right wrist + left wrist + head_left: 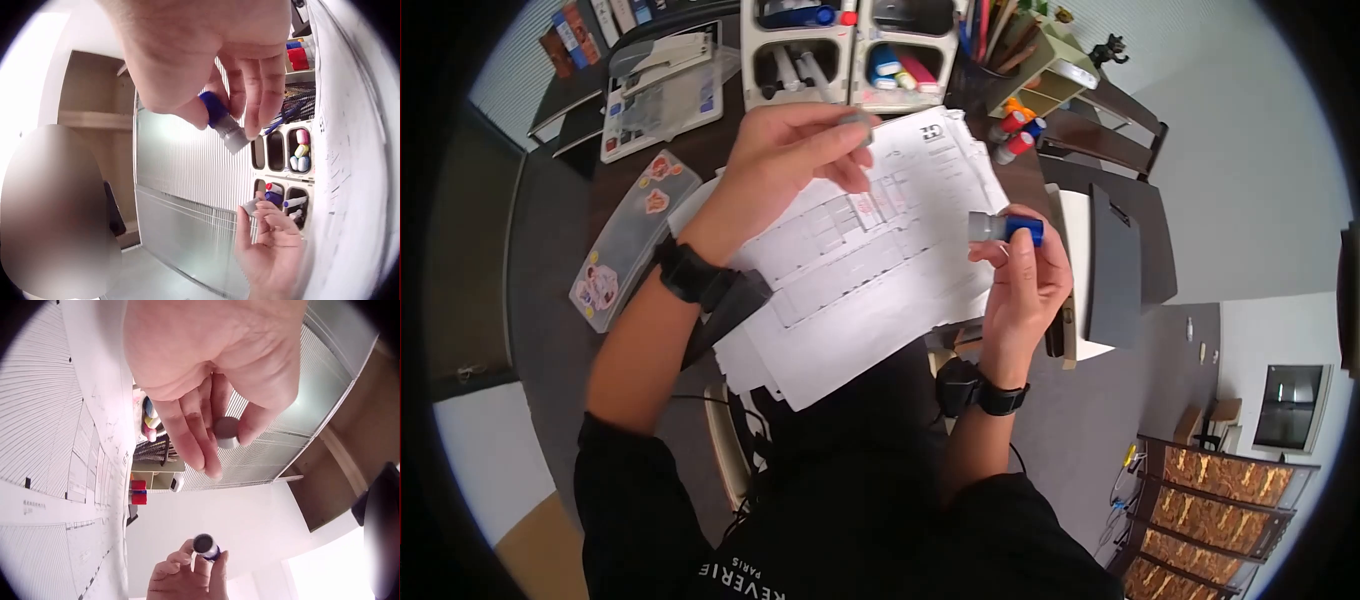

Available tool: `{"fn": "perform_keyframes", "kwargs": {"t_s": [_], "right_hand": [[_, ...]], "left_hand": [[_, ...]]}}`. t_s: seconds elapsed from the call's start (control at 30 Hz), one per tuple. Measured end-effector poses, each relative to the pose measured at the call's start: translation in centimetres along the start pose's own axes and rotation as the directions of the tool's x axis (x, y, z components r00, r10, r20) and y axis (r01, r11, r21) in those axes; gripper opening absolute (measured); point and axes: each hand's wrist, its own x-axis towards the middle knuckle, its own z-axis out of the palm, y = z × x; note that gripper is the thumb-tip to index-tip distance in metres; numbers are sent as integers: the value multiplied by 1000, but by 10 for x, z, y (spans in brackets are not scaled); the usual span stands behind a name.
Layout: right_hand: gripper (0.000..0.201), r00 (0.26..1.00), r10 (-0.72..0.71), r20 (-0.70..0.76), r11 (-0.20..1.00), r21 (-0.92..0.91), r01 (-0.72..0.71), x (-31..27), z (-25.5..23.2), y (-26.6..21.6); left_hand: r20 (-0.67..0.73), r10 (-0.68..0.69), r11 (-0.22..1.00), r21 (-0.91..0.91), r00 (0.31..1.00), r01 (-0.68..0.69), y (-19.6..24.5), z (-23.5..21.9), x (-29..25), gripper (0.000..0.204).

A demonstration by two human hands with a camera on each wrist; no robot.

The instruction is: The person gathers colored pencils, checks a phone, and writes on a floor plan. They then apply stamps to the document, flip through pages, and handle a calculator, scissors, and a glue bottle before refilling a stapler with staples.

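our left hand (798, 152) pinches a grey cap (855, 124) and our right hand (1028, 278) a blue-grey tube (1006, 229), held crosswise (grey end (983, 227) leftward, toward the cap's side).

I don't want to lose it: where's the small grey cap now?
In the head view, upper middle, the grey cap is pinched in the left hand, over the papers and just below the white organizer in the image.
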Motion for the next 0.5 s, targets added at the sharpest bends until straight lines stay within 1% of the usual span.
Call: {"fn": "perform_keyframes", "kwargs": {"t_s": [0.07,0.1,0.17,0.2,0.27,0.3,0.33,0.4,0.43,0.5], "right_hand": [[27,995,-5,97,989,-143,19,0,11,0],[27,993,14,114,991,-137,2,-3,17,6],[34,972,15,233,900,-427,88,-5,21,11],[34,971,20,238,900,-427,87,-6,23,12],[37,937,-22,349,833,-512,211,-7,27,14],[37,921,-41,387,815,-520,255,-8,25,17],[37,919,-37,391,815,-520,254,-9,25,17],[36,886,-125,447,774,-514,369,-9,25,18],[36,886,-121,448,774,-516,367,-9,25,17],[37,873,-125,472,727,-555,404,-9,25,14]], "left_hand": [[24,15,999,-36,1000,-14,1,2,0,34],[19,38,998,-49,999,-37,2,5,-2,33],[26,51,998,-44,998,-50,3,3,-1,33],[44,66,997,-37,997,-64,3,2,0,33],[32,82,996,-45,996,-80,1,1,1,32],[39,95,995,-47,995,-93,3,1,1,32],[47,108,993,-51,993,-105,3,1,0,32],[53,117,992,-49,992,-114,4,2,0,32],[65,127,991,-47,990,-124,3,2,0,32],[78,129,991,-58,989,-124,2,3,-1,32]]}}
